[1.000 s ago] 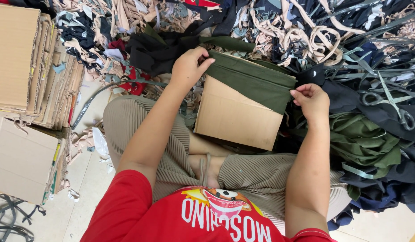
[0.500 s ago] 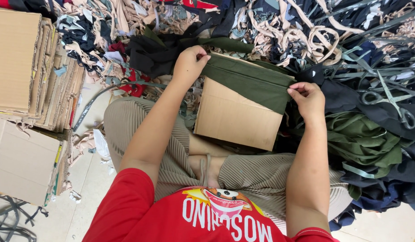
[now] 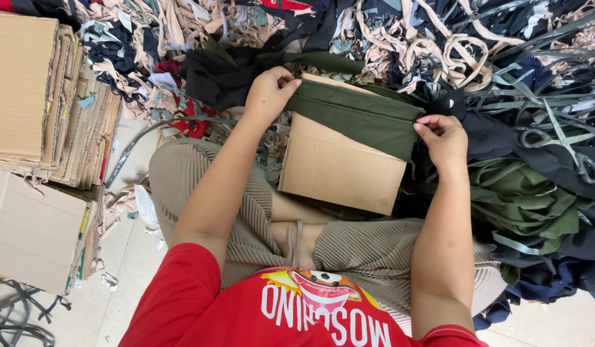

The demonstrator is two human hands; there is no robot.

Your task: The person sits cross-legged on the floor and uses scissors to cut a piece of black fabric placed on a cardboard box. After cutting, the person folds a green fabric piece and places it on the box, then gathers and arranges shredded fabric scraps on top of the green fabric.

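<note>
Green cloth (image 3: 358,117), soft and limp, draped over cardboard sheet (image 3: 339,168); left hand (image 3: 269,93), right hand (image 3: 444,137) pinching opposite ends

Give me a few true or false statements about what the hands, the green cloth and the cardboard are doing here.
1. Both hands, left hand and right hand, grip the dark green cloth. True.
2. The cloth lies folded over the top edge of a cardboard sheet. True.
3. The right hand holds the scissors. False: they lie on the scrap pile, untouched.
4. The stacked cardboard is on the person's right. False: it is on their left.
</note>
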